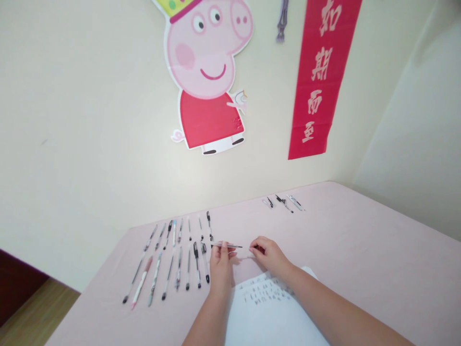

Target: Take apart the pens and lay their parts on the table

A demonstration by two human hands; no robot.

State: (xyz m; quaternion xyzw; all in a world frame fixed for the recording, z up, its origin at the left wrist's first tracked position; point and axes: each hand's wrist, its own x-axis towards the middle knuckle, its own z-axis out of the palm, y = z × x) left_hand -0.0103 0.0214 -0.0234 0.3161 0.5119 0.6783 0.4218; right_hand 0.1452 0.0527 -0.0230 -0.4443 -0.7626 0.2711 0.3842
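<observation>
My left hand (220,269) is closed around a slim pen (234,246), which lies level with its dark tip toward the right. A short way to the right, my right hand (271,254) is closed in a pinch. Something small and dark shows at its fingertips, too small to name. A gap separates the pen's tip from those fingers. Below both hands lies a white sheet of paper (270,322) with handwriting near its top; my right forearm passes over its right side.
Two rows of pens, among them a pink pen (142,281) and a black-capped pen (196,257), lie left of my hands on the pink-covered table (378,254). Several pen parts (284,203) lie at the back right. Behind stands a wall with a cartoon pig cutout (211,117) and a red banner (317,110).
</observation>
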